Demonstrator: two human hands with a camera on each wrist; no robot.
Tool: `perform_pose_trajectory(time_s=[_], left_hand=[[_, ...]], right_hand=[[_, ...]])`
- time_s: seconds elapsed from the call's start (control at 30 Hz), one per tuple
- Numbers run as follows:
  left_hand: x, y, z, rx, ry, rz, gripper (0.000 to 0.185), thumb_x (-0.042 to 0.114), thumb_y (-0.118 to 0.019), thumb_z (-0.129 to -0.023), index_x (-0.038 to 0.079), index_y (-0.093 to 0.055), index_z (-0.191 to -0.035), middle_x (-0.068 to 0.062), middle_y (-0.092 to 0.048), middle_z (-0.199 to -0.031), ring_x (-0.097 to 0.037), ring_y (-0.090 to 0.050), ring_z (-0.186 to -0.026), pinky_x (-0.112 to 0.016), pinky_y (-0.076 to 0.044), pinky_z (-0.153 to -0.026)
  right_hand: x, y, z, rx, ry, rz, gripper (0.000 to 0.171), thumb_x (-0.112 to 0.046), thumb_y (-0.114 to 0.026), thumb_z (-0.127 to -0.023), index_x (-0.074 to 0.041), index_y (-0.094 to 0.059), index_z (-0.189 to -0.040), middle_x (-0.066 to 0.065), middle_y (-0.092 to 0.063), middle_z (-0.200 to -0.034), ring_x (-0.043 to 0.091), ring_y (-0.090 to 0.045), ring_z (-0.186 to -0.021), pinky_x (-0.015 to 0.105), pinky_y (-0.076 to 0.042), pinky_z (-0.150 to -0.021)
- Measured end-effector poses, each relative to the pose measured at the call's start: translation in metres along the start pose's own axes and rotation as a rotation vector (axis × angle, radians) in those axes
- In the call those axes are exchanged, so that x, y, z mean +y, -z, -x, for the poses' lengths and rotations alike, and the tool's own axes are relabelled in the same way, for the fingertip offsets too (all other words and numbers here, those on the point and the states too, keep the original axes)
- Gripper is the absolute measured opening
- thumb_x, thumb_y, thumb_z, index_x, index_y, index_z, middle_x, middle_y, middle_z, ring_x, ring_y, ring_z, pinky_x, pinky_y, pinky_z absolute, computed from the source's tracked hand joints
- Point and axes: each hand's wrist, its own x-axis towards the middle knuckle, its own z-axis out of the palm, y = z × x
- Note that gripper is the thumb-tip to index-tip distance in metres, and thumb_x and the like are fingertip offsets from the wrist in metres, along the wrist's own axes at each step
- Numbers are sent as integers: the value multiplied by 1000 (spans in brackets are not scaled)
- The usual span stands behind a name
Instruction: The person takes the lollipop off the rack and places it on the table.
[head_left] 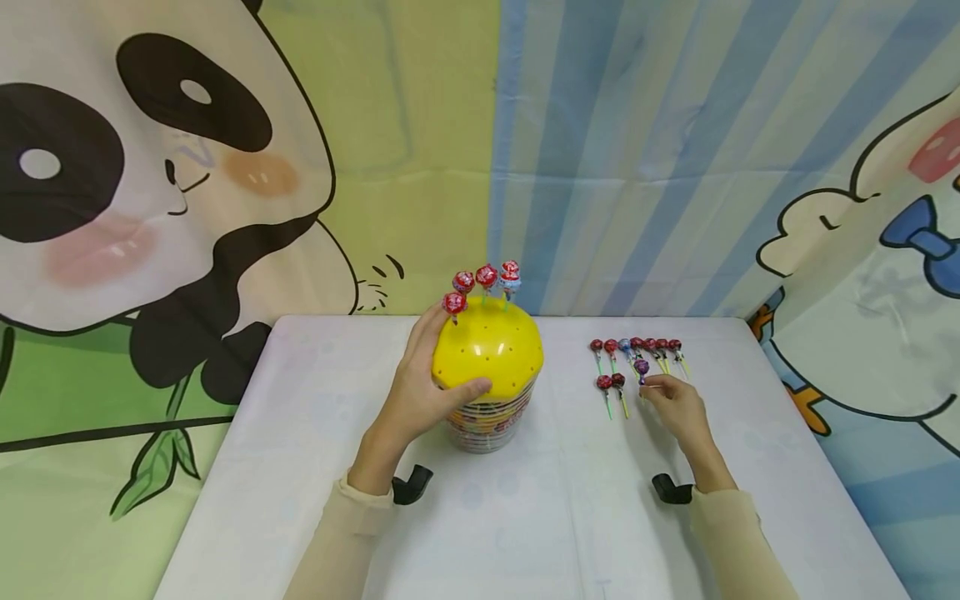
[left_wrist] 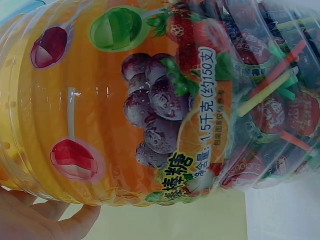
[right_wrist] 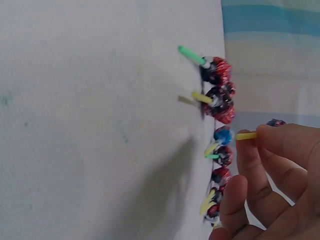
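Observation:
A clear lollipop tub (head_left: 486, 421) with a yellow domed lid (head_left: 495, 350) stands mid-table. Several lollipops (head_left: 486, 277) stick upright from holes in the lid. My left hand (head_left: 437, 367) grips the lid's left side, thumb on its front rim. In the left wrist view the tub's fruit label (left_wrist: 165, 120) fills the frame, with my left hand (left_wrist: 45, 220) at the bottom corner. To the right, my right hand (head_left: 651, 384) pinches the stick of a purple-headed lollipop (head_left: 641, 366). In the right wrist view my right hand (right_wrist: 257, 137) holds the yellow stick (right_wrist: 246, 135).
A row of several loose lollipops (head_left: 637, 345) lies on the white table (head_left: 315, 433), with two more (head_left: 611, 382) just in front. The same row of lollipops (right_wrist: 220, 150) shows in the right wrist view. Cartoon cloth backdrops (head_left: 225, 167) close off the back and sides.

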Motion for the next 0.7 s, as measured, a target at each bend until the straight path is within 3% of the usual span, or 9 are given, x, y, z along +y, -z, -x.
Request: perform_pose_trajectory(time_s=[0.2, 0.43, 0.7], left_hand=[[1, 0, 0, 0, 4, 0, 96, 55, -80, -77, 47, -25, -155, 19, -18, -160, -23, -44, -131, -50, -49, -96], [0, 0, 0, 4, -7, 3, 96, 55, -80, -76, 46, -27, -155, 19, -18, -160, -22, -43, -132, -50, -48, -97], [-1, 0, -1, 5, -17, 5, 95, 56, -80, -76, 45, -27, -155, 19, -18, -160, -21, -42, -133, -50, -48, -98]], right_hand=[[15, -6, -7, -83, -81, 94, 32, -26, -64, -98, 0, -69, -117, 16, -67, -102, 27, -58, -86, 35, -46, -67], [21, -8, -10, -113, -58, 138, 30, -25, -63, -98, 1, -70, -113, 23, -68, -108, 36, -61, -95, 46, -49, -76], [17, -9, -12, -132, -65, 161, 31, -26, -64, -98, 1, -70, -112, 21, -68, -107, 35, -62, -95, 49, -48, -77]])
